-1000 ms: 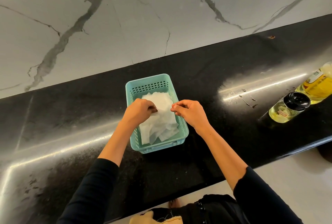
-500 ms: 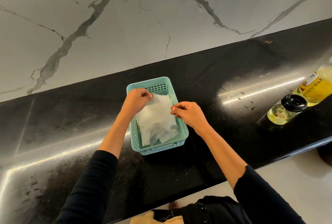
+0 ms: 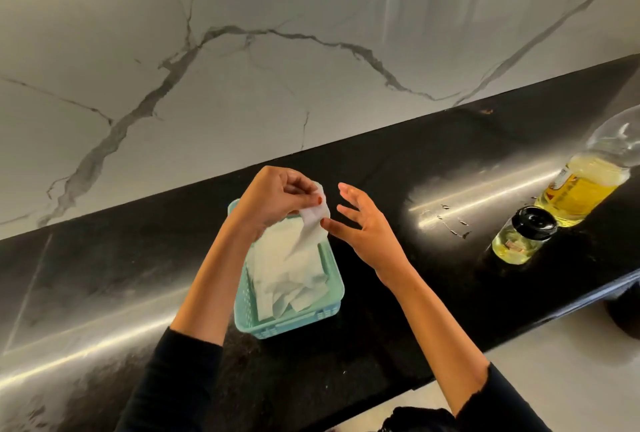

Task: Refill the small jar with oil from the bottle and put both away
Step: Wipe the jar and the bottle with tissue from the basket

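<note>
The small jar stands on the black counter far to the person's right, its black lid on and pale yellow oil inside. Just behind it, the clear oil bottle holds yellow oil in its lower part. Both sit well apart from the hands. Nearer the middle, a teal plastic basket rests on the counter with white paper tissues piled in it. The left hand hovers over the basket's far end, fingers pinching one tissue and lifting its corner clear of the pile. The right hand hangs just beside it, fingers spread and holding nothing. The polished counter shows bright streaks of reflected light and a few small drips near the jar. A white marble wall with grey veins rises behind, and a pale floor lies below the counter's edge
</note>
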